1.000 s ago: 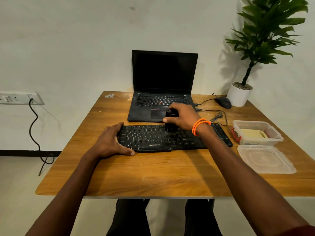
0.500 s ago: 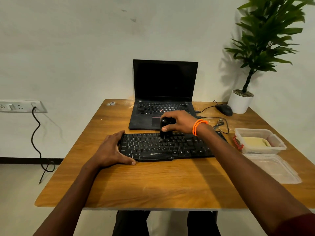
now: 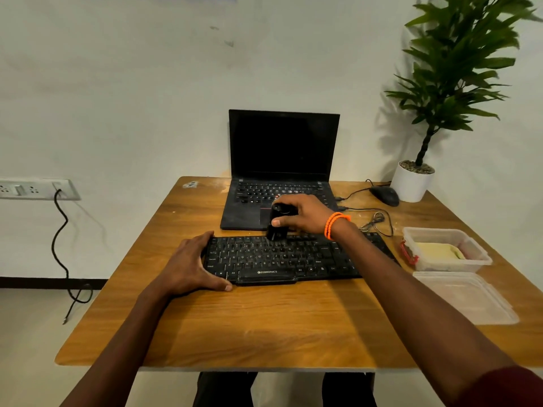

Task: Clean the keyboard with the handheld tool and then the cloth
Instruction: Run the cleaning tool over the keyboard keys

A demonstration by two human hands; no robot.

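Note:
A black keyboard (image 3: pixel 282 259) lies across the middle of the wooden table (image 3: pixel 264 324). My right hand (image 3: pixel 305 214), with orange bands on the wrist, grips a small black handheld tool (image 3: pixel 276 223) whose lower end rests on the keyboard's top key row, left of centre. My left hand (image 3: pixel 191 267) rests against the keyboard's left end, thumb along its front edge, fingers loosely bent around the corner. A pale yellow cloth (image 3: pixel 437 251) lies folded inside a clear plastic container (image 3: pixel 476 259) at the right.
An open black laptop (image 3: pixel 282 171) stands behind the keyboard. A black mouse (image 3: pixel 385 195), a loose cable (image 3: pixel 376 221) and a white potted plant (image 3: pixel 411 183) sit at the back right. The container's clear lid (image 3: pixel 464 301) lies at the right front. A wall socket (image 3: pixel 35 189) with a hanging cord is at the left.
My right hand has slid the tool leftward and toward the keyboard's far row. The left hand has stayed at the keyboard's left end. The camera has tilted up a little.

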